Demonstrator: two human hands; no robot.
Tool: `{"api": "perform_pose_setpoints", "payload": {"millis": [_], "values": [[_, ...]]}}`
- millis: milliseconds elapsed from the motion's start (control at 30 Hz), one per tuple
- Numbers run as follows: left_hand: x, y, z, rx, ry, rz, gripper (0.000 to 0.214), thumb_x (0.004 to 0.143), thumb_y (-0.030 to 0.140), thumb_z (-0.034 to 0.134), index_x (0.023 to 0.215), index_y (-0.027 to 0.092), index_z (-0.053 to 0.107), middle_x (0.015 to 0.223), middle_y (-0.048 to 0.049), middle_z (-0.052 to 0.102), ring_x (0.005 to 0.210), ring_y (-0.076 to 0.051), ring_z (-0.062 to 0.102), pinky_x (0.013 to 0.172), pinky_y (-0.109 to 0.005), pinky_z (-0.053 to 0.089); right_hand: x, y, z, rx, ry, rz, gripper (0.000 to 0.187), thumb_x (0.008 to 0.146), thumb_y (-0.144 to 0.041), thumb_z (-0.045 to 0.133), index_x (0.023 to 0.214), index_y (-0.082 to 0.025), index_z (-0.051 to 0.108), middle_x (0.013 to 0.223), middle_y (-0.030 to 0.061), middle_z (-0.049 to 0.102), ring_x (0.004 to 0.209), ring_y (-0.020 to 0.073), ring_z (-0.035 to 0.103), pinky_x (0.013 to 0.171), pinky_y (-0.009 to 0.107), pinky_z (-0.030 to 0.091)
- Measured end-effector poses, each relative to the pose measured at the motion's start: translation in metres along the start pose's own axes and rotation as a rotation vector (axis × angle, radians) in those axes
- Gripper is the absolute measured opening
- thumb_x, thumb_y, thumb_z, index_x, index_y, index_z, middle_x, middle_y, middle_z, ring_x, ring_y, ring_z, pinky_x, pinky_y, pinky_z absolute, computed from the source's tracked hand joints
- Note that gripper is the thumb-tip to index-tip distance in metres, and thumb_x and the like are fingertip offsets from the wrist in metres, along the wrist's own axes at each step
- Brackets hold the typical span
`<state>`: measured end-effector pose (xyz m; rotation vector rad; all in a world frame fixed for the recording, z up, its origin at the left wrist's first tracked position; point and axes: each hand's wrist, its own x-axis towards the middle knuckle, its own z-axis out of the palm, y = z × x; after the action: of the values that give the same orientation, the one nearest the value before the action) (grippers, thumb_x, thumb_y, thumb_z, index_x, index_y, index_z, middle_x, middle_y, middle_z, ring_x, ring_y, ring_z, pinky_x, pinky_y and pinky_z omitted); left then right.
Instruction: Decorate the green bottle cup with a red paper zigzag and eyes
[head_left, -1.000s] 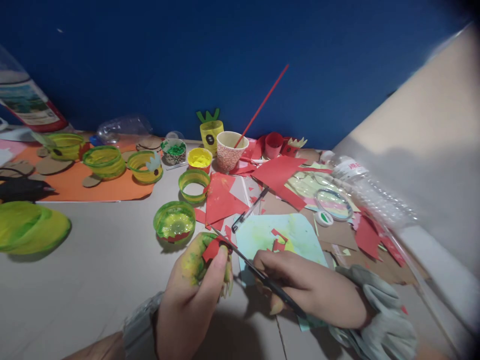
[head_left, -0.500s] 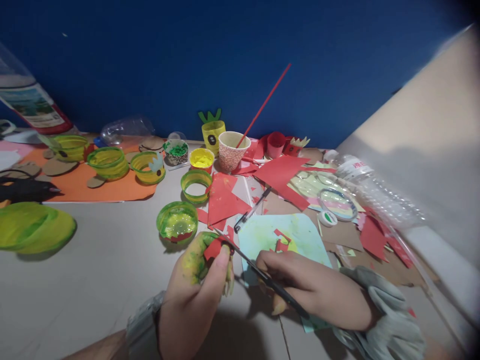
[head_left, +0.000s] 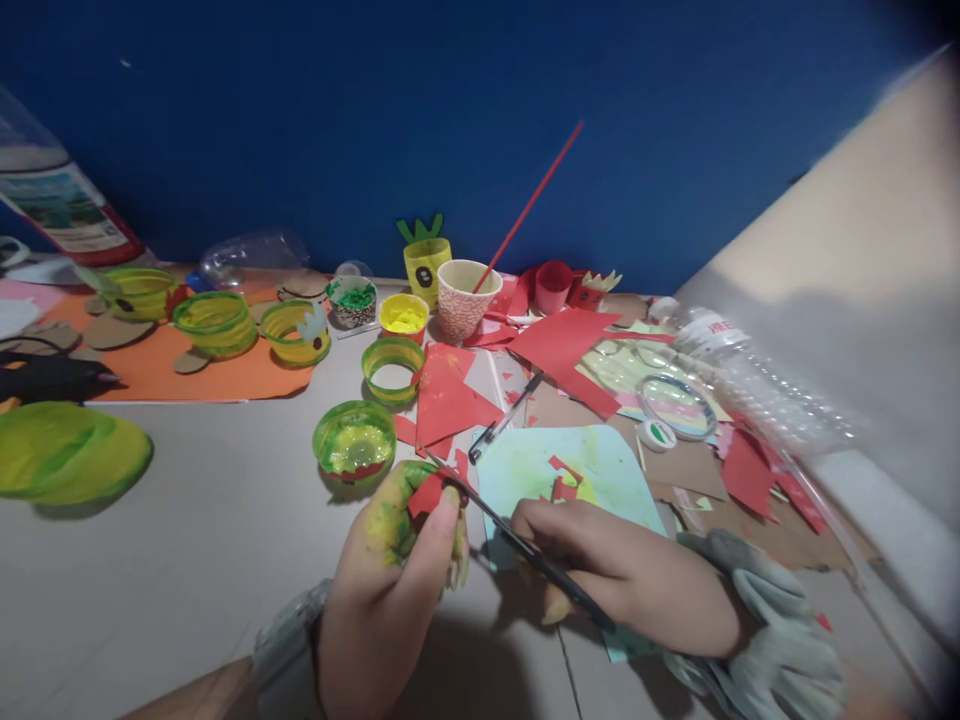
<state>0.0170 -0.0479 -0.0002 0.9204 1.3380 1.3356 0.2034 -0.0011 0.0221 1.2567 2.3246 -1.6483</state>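
Observation:
Between thumb and fingers, my left hand point(head_left: 397, 570) pinches a small piece of red paper point(head_left: 426, 496); yellow and green paint smears that hand. My right hand point(head_left: 607, 560) is closed around black-handled scissors point(head_left: 551, 572), their blades pointing up and left against the red paper. How far the blades are parted I cannot tell. Beneath my right hand lies a light blue paper sheet point(head_left: 600, 465) with red paper scraps point(head_left: 564, 484) on it. A painted green and yellow bowl point(head_left: 321, 450) stands just beyond my left hand, with a painted ring point(head_left: 375, 384) behind it.
Red paper sheets point(head_left: 562, 345) and a pen point(head_left: 504, 420) lie ahead. A patterned cup point(head_left: 461, 305) with a red stick stands near the blue wall, beside yellow paint point(head_left: 403, 318). A clear bottle point(head_left: 780, 390) lies right; a glue gun point(head_left: 52, 374) and painted rings point(head_left: 214, 325) are left.
Both hands, the scissors and the red paper stay nearly in place. The view has shifted only very slightly.

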Motion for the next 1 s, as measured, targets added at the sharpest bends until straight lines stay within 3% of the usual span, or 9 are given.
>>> {"api": "perform_pose_setpoints", "payload": {"millis": [200,567,767,1000], "values": [[0.0069,0.0035,-0.0089,-0.008,-0.152,-0.022,0.025,0.083,0.031,0.062,0.063,0.021,0.051,0.057,0.0003,0.050,0.054,-0.014,0.048,0.053,-0.024,0.046,0.0000,0.0014,-0.0005,-0.002,0.000,-0.001,0.016,0.087,-0.025,0.052,0.075,-0.020,0.042,0.072,-0.0033,0.048,0.064,0.0127,0.041,0.058,0.025,0.032],[0.0032,0.0016,-0.0048,-0.020,-0.110,0.000,0.027,0.086,0.033,0.058,0.063,0.021,0.049,0.058,0.0002,0.048,0.055,-0.014,0.046,0.054,-0.024,0.044,0.0005,-0.0007,-0.0011,0.000,0.004,-0.003,0.019,0.088,-0.028,0.051,0.074,-0.020,0.042,0.070,-0.0025,0.048,0.063,0.0127,0.041,0.057,0.025,0.034],[0.0045,0.0061,-0.0045,-0.027,-0.123,0.013,0.028,0.084,0.036,0.061,0.062,0.021,0.050,0.059,-0.0011,0.050,0.057,-0.015,0.048,0.056,-0.025,0.047,0.0015,0.0020,0.0021,0.122,-0.019,0.003,0.022,0.086,-0.031,0.054,0.074,-0.020,0.040,0.068,-0.0034,0.045,0.060,0.0113,0.039,0.053,0.022,0.034],[0.0060,0.0066,-0.0059,-0.015,-0.169,0.000,0.029,0.084,0.034,0.060,0.061,0.021,0.050,0.058,-0.0009,0.049,0.056,-0.015,0.047,0.056,-0.025,0.046,0.0015,0.0005,0.0010,0.086,-0.002,-0.001,0.017,0.086,-0.027,0.052,0.075,-0.020,0.042,0.070,-0.0024,0.048,0.061,0.0119,0.041,0.054,0.023,0.035]]}}
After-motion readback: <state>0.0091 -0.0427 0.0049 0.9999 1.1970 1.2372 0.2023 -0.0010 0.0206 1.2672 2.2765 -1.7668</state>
